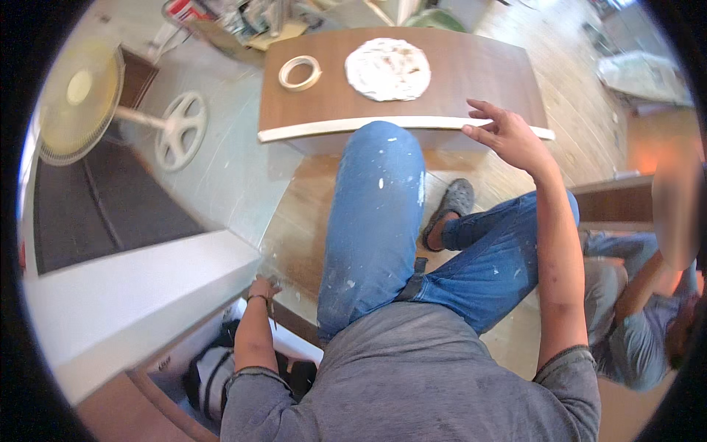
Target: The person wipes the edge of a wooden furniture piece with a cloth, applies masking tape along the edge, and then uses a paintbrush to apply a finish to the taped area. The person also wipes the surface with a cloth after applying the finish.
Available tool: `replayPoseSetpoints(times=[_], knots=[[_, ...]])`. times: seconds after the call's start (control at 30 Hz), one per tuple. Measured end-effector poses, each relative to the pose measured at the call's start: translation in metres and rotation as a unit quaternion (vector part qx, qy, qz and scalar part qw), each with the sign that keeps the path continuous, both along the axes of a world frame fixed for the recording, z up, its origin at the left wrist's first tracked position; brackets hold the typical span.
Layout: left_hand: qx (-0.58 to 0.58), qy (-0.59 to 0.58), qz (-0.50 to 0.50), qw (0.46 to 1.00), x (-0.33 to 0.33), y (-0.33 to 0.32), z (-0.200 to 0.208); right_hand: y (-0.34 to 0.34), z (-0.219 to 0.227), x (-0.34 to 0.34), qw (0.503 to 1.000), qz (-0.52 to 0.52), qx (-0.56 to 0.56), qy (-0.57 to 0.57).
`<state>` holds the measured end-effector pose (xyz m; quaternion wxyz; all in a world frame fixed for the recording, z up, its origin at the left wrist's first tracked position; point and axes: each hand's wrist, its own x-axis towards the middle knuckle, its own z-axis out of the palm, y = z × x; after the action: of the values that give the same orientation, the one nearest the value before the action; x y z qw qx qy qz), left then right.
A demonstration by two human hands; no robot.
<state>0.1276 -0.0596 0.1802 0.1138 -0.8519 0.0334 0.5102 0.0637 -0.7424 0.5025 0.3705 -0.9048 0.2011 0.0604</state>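
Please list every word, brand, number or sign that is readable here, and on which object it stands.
None is clearly legible.
Red-and-white package: markings too blurred to read.
White lower-left surface: small dark marking, too small and blurred.
Brown board and tape roll: no lettering visible.

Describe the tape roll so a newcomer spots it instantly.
Find the wide brown board at the picture's top centre. The pale tape roll lies flat on its left part, left of the larger round white thing. Only the roll has an open centre, with brown showing through.
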Motion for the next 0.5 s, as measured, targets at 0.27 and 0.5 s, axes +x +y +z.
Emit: replayPoseSetpoints(times=[0.27, 0.5], knots=[[0.017, -0.095, 0.016, 0.995, -0.005, 0.02, -0.034, -0.018, -0.004, -0.032, 0.996, -0.077, 0.037, -0.01], [-0.02, -0.097, -0.25, 0.963, 0.002, 0.009, -0.019, -0.037, -0.024, -0.035, 0.999, -0.028, -0.002, -0.017]])
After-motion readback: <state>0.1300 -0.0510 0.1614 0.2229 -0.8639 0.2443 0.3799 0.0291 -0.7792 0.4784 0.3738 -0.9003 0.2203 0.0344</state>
